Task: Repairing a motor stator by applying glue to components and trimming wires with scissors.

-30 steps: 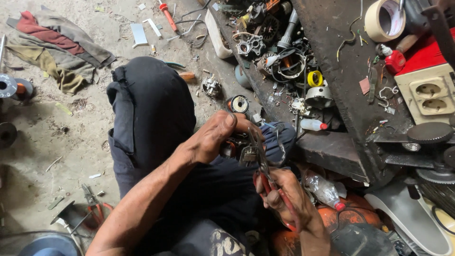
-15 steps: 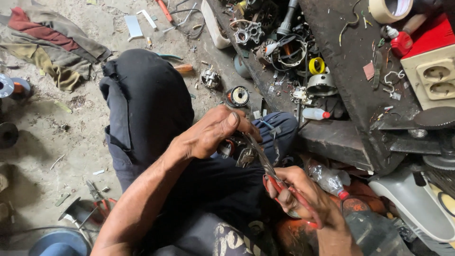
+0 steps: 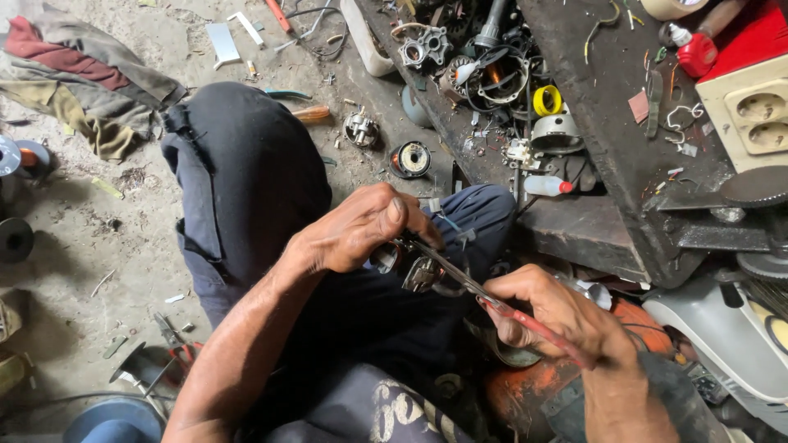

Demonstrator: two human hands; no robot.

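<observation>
The floor (image 3: 98,246) is bare packed dirt and concrete, dusty and strewn with scraps — a heap of crumpled rags (image 3: 78,82) at the upper left, wire spools (image 3: 16,156) along the left edge, an orange-handled tool (image 3: 312,115) and a small round coil (image 3: 410,158) near the person's knee. To the right stands a dark, grimy bench (image 3: 611,139), its top crowded with motor housings (image 3: 501,74), a yellow ring (image 3: 547,100), a small white bottle with a red cap (image 3: 543,186), a cream socket block (image 3: 759,111) and loose bits of wire.

The person sits low, knees in dark trousers. The left hand (image 3: 361,226) is closed around a small metal part (image 3: 410,267) held over the lap, just above the thighs. The right hand (image 3: 558,316) is clamped on the red handles of long-nose pliers (image 3: 476,287), whose slim tips reach up to the metal part under the left fingers. How the tips meet the part is hidden by the hand.
</observation>
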